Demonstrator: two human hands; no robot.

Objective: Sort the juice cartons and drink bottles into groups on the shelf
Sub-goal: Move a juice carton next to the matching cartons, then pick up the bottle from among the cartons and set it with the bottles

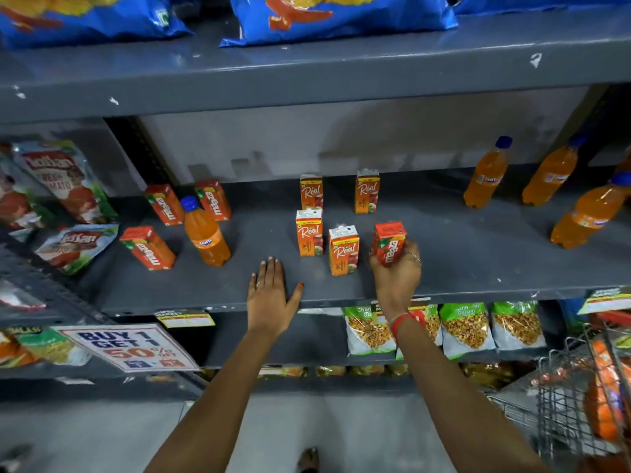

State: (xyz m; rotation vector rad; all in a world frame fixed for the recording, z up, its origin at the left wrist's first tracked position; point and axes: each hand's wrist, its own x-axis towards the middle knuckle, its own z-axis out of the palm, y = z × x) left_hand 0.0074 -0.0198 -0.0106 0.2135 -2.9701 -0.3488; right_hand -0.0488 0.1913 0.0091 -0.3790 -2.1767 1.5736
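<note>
The right hand (396, 278) has its fingers (411, 256) closed around a small red-orange Maaza juice carton (389, 243), upright with its long axis vertical, just right of the four orange Real cartons (343, 250). The matching Maaza cartons (147, 247) stand well left, beyond the Real cartons. The left hand (269, 295) lies flat, fingers spread, empty, on the grey metal shelf (478, 268).

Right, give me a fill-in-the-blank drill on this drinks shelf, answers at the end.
1. The right hand grips a red carton branded ____.
2. The left hand lies flat and ____ on the shelf.
3. The number of Real cartons standing mid-shelf is ____.
4. The Fanta bottle among the Maaza cartons on the left has a ____ cap.

Missing words: Maaza; empty; four; blue
</note>
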